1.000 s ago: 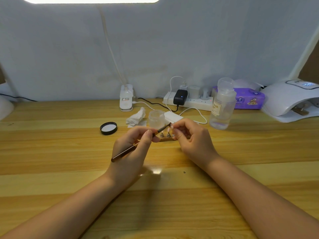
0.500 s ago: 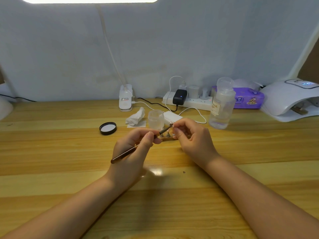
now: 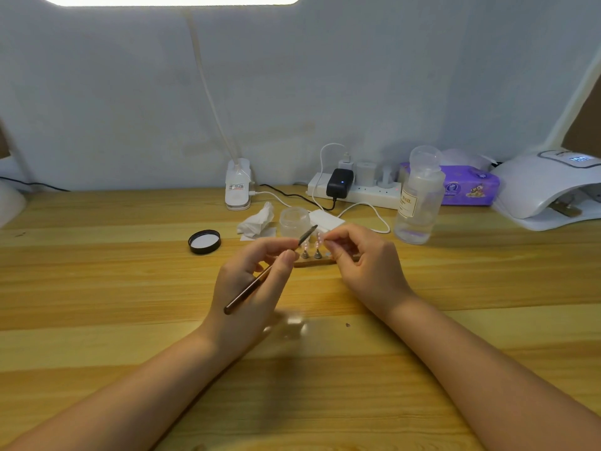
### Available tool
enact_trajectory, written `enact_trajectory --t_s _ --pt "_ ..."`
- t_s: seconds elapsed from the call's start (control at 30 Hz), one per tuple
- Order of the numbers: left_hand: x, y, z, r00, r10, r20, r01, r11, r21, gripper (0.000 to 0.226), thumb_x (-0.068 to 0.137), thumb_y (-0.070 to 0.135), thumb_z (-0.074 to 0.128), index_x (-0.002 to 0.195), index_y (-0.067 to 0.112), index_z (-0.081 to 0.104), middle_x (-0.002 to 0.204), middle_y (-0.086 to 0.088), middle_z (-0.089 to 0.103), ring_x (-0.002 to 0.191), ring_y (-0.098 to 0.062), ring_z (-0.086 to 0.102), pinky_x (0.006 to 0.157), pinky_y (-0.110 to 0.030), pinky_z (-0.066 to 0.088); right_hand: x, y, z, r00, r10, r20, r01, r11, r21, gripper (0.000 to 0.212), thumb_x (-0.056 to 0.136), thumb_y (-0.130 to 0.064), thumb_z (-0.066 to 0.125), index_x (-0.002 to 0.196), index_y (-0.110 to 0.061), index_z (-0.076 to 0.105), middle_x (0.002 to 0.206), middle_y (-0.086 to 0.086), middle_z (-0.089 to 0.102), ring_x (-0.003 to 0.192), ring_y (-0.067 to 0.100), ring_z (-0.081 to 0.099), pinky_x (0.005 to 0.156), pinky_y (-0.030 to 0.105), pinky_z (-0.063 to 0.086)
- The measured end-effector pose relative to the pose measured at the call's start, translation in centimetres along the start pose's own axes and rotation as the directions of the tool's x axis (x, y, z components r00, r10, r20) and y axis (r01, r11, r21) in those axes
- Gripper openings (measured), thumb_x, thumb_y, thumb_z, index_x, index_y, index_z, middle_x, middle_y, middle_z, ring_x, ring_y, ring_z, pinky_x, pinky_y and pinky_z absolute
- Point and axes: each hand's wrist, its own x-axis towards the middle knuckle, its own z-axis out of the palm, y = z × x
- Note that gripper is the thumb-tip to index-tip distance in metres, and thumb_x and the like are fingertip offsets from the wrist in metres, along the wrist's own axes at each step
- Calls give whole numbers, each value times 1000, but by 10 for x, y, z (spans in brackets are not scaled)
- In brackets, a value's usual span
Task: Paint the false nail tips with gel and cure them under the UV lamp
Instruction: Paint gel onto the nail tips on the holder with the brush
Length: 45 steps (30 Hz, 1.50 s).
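My left hand [image 3: 257, 281] pinches a thin brown gel brush [image 3: 260, 278], its bristle end raised toward the open gel jar [image 3: 294, 221]. A wooden holder [image 3: 312, 262] carries false nail tips [image 3: 317, 244] on small stands. My right hand [image 3: 361, 258] has curled fingers at the holder's right end and pinches a nail tip there; what it pinches is mostly hidden by the fingers. The white UV lamp [image 3: 546, 190] sits at the far right.
A black jar lid [image 3: 204, 241] lies left of the jar, beside a crumpled tissue [image 3: 257, 221]. A clear liquid bottle [image 3: 419, 196], a power strip [image 3: 354, 190] with cables, a purple wipes pack [image 3: 468, 185] and a lamp clamp [image 3: 238, 187] line the back.
The brush tip has lifted slightly away from the nail tips toward the jar. My right hand stays at the holder.
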Motion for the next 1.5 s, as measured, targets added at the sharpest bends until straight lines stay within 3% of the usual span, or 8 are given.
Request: enact_trajectory --t_s 0.13,0.3,0.5,0.67,0.9,1.27,1.5 --pt "-1 0 0 1000 -1 30 0 1000 12 24 89 35 60 105 22 71 92 4 73 95 -19 66 80 -24 48 0 1 0 1000 -4 -2 4 1000 -16 9 86 -2 65 95 -3 69 85 4 68 75 12 62 67 23 52" --pt "-2 1 -3 999 39 35 -39 999 9 24 87 36 53 94 23 72 84 5 73 88 -17 67 80 -36 49 0 2 0 1000 2 -15 -2 1000 -20 9 87 -2 65 94 -3 69 85 2 67 76 12 63 68 22 52" --pt "0 1 0 990 142 -15 -137 973 187 20 91 34 51 99 26 68 86 10 71 88 -10 65 80 -21 45 1 1 0 998 -47 -38 44 995 -94 8 87 -2 65 94 -3 70 85 3 68 76 12 62 68 29 53" --pt "-1 0 -1 983 181 29 -182 950 255 28 92 35 53 109 21 69 95 7 72 92 -9 64 82 -33 49 0 0 0 995 -95 -20 91 983 -157 8 87 -2 65 94 0 69 86 7 69 78 17 63 69 33 54" --pt "1 1 0 974 221 52 -227 943 244 27 92 31 55 105 15 73 97 8 72 94 -9 65 82 -46 52 0 -1 -1 994 -112 4 111 977 -184 9 87 -1 65 95 -1 69 86 8 68 76 18 62 67 34 54" --pt "0 -2 -2 985 170 23 -170 953 250 24 88 31 52 93 21 73 84 15 71 91 -4 61 80 -41 50 0 0 0 997 -70 -39 63 987 -149 8 86 -3 66 94 -2 69 85 5 68 76 15 63 68 32 54" --pt "1 -2 0 994 100 -49 -93 989 113 21 92 34 52 101 27 70 88 15 73 91 -11 67 78 -16 45 -1 0 0 998 -54 -13 52 992 -118 8 87 -2 65 94 -1 68 84 6 68 76 18 63 68 37 53"
